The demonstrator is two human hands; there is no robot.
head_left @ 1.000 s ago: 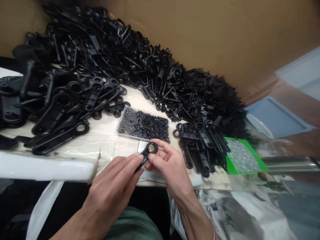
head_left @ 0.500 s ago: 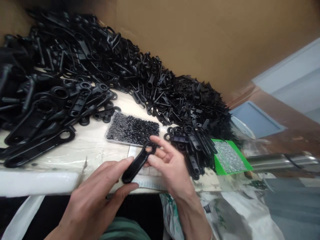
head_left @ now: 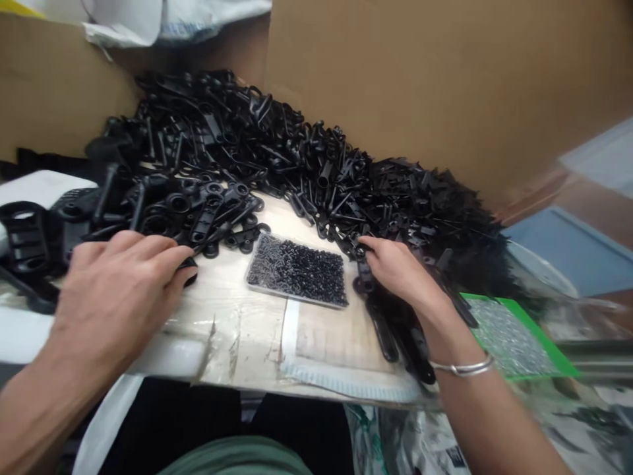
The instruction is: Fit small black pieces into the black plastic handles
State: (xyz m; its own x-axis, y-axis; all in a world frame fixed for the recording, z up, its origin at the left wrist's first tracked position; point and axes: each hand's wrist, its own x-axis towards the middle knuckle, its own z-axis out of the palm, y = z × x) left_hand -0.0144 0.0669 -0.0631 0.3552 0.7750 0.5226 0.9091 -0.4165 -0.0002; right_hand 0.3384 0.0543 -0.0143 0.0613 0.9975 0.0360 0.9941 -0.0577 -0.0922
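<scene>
Black plastic parts form a long pile (head_left: 277, 132) across the back of the table. My left hand (head_left: 123, 290) is at the left, its thumb and fingers closed round a black part (head_left: 189, 269), of which only the end shows. At the right, my right hand (head_left: 395, 264) reaches over a stack of long black arms (head_left: 383, 326); its fingertips are at the pile's front edge, and what they pinch is too small to make out. Between the hands lies a clear tray (head_left: 297, 272) of small black pieces.
A green tray (head_left: 524, 340) of small silvery pieces stands at the right, near a blue-grey bin (head_left: 568, 251). Cardboard (head_left: 420, 86) rises behind the pile. A ruled sheet (head_left: 341, 346) lies at the table's front edge.
Both hands were together on one black arm at the front; now they are apart, my left hand moved left, my right hand to the stack. The view has shifted left.
</scene>
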